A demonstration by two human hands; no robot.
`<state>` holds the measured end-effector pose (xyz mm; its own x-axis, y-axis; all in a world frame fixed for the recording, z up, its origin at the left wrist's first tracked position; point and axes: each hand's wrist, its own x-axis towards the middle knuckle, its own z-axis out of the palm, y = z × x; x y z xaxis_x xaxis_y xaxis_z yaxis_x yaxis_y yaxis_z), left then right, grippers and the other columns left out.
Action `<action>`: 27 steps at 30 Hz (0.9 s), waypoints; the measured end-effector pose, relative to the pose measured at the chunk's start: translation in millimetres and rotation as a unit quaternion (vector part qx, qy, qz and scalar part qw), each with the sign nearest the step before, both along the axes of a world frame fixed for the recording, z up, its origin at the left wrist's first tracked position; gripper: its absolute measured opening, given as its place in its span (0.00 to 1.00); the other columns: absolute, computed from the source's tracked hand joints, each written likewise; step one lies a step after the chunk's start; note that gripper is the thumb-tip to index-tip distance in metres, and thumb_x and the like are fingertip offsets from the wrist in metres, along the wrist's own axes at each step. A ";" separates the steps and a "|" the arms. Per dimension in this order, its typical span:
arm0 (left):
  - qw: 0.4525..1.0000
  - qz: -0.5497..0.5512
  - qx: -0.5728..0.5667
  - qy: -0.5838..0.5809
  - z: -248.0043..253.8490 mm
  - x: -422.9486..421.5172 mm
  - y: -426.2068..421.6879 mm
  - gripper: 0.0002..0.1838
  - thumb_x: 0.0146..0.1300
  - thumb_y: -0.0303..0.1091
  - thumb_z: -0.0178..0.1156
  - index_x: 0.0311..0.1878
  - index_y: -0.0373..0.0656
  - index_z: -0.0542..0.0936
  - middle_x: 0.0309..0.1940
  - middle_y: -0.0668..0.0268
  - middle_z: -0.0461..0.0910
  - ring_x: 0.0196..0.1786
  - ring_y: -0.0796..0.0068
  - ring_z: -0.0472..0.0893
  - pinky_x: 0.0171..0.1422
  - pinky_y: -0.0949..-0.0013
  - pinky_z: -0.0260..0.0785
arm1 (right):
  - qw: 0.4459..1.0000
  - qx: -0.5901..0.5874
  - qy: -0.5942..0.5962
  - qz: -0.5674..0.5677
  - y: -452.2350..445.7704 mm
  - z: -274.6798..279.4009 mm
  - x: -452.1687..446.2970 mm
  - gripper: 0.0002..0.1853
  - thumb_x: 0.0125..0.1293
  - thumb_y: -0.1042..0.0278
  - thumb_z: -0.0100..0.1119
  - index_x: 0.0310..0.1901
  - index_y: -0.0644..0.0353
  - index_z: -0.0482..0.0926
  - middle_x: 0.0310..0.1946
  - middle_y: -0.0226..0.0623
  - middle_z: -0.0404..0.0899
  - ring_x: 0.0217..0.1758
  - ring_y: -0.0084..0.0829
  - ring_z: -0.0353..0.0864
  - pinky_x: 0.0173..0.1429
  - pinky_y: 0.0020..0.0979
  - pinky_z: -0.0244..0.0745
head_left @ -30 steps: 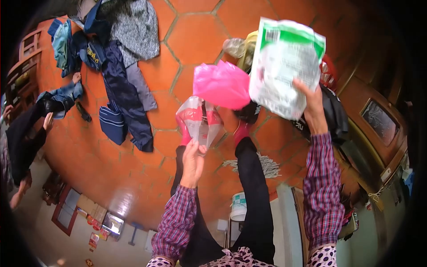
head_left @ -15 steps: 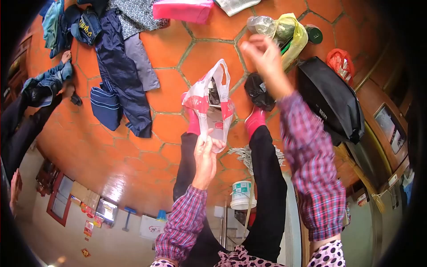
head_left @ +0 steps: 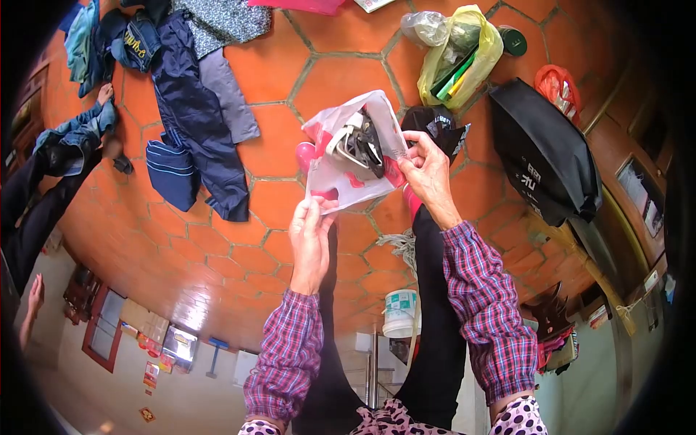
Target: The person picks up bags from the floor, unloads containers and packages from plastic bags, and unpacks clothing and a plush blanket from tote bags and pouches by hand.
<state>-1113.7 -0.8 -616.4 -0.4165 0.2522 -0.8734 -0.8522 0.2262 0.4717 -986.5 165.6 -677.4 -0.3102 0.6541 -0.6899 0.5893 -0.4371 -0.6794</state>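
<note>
A white and red plastic bag (head_left: pixel 341 177) is stretched wide between my hands above the floor. My left hand (head_left: pixel 310 235) pinches its near left edge; my right hand (head_left: pixel 429 174) is closed on its right edge. Inside the bag lies a bundle of black and white items (head_left: pixel 362 145), which looks like coiled cords, though I cannot tell exactly. Just beyond my right hand sits a black plastic bag (head_left: pixel 438 127). Farther off, a yellow plastic bag (head_left: pixel 478 43) gapes, showing green and yellow objects.
Dark blue trousers (head_left: pixel 181 94) and other folded clothes lie on the orange tiles at left. To the right are a large black bag (head_left: pixel 540 152), a red plastic bag (head_left: pixel 558 90) and a dark green round container (head_left: pixel 513 41). Another person's legs (head_left: pixel 43 196) show at far left.
My right hand has come back from near the yellow bag and grips the white and red bag. The bag's mouth has been spread open. The yellow bag now gapes more.
</note>
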 end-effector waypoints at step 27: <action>0.925 -0.309 -0.175 0.137 -105.9 -8.6 47.4 0.09 0.47 0.26 0.61 0.34 0.38 0.74 0.24 0.70 0.74 0.28 0.80 0.72 0.33 0.74 0.64 | 0.984 -0.123 0.048 -0.118 -13.4 1.0 15.0 0.22 0.51 0.83 0.52 0.51 0.63 0.71 0.24 0.31 0.77 0.26 0.17 0.77 0.31 0.19 0.69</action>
